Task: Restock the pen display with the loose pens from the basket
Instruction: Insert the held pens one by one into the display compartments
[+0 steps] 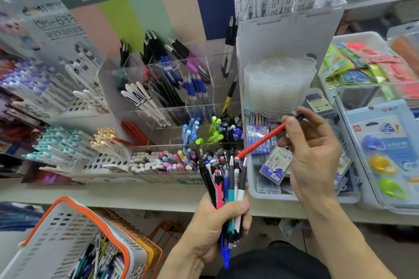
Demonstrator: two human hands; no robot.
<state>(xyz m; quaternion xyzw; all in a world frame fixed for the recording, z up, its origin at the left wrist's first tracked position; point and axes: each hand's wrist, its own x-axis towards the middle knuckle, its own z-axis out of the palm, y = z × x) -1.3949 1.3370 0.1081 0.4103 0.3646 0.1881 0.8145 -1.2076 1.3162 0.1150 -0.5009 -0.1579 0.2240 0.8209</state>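
My left hand (217,224) grips a bundle of mixed pens (226,186) upright in front of the shelf edge. My right hand (310,149) pinches a red pen (260,141) near its black end; the pen slants down to the left, with its tip just above the bundle. The clear acrylic pen display (158,106) stands behind, its tiered compartments holding black, blue, white, red and green pens. At the lower left sits a white basket with an orange rim (95,217), with several loose pens (95,258) inside it.
White perforated pen racks (74,106) stand left of the display. A stack of clear plastic palettes (278,84) and a grey tray of small packets (267,195) lie to the right, under my right hand. Blister-packed goods (383,154) fill the far right.
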